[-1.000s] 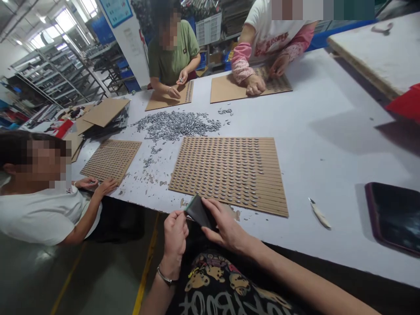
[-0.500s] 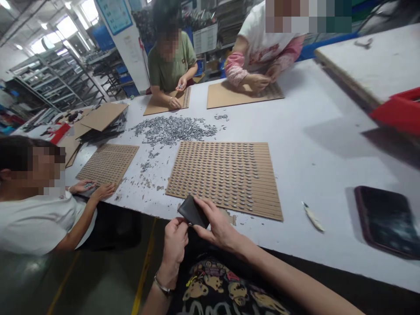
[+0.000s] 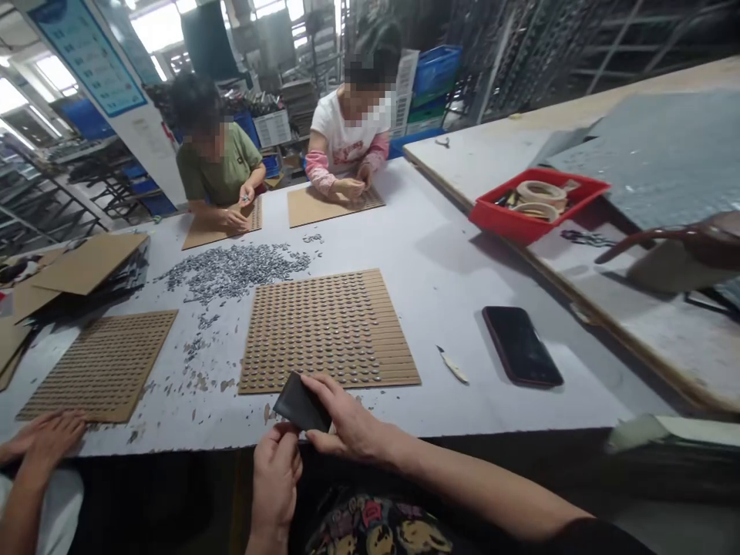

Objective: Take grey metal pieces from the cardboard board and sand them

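Observation:
My right hand (image 3: 350,420) is wrapped round a flat black rectangular object (image 3: 304,405), thumb below and fingers along its far side; its exact kind does not show. At its lower left corner my left hand (image 3: 276,470) is closed in a pinch, and whatever lies between those fingertips is hidden. Just beyond both hands lies a grooved cardboard sheet (image 3: 398,339), set with rows of small dark metal pieces. Its right-hand strip has bare grooves. A pile of loose metal pieces (image 3: 231,270) is spread out behind it, with stray bits along its left side.
A phone (image 3: 522,345) and a small pale-handled knife (image 3: 452,364) lie on the right. Beyond them a red tray (image 3: 540,223) holds tape rolls. Another filled sheet (image 3: 104,362) is at left, beside a co-worker's hands (image 3: 49,439). Two co-workers sit across the table.
My view has swung right, bringing the red tray and its tape rolls into sight. Both hands stay on the black object, with little change in grip.

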`<state>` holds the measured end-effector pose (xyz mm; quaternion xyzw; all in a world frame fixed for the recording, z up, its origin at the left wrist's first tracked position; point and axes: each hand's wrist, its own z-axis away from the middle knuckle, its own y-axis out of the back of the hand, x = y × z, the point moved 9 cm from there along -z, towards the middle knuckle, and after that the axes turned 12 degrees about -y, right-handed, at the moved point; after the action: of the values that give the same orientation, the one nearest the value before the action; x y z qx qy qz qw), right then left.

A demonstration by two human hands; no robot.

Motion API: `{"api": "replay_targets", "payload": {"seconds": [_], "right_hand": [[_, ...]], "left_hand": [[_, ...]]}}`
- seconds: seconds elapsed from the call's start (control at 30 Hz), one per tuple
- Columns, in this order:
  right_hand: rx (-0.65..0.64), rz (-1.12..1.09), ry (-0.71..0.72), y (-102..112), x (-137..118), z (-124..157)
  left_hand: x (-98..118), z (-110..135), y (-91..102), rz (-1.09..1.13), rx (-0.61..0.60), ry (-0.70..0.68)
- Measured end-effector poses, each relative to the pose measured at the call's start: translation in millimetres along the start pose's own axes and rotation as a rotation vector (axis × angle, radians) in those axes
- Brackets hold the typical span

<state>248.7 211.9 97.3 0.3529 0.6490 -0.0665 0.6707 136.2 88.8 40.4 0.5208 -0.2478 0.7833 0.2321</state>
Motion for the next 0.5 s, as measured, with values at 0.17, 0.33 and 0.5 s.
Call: {"api": "replay_targets", "payload": {"seconds": [0.17, 0.33, 0.5], "right_hand": [[-0.004, 0.029, -0.02, 11.3, 4.7, 9.3], [0.104, 0.023, 0.009, 24.2, 2.3, 10.1], [0.035, 0.048, -0.004, 27.9, 16.6, 22.3]], "left_hand": [[7.9, -3.2, 1.5, -0.017, 0.071, -0.011], [-2.6, -0.4, -27.4, -0.002, -0.033, 0.045], [-2.8, -9.3, -27.6, -0.034, -0.011, 0.005]]}}
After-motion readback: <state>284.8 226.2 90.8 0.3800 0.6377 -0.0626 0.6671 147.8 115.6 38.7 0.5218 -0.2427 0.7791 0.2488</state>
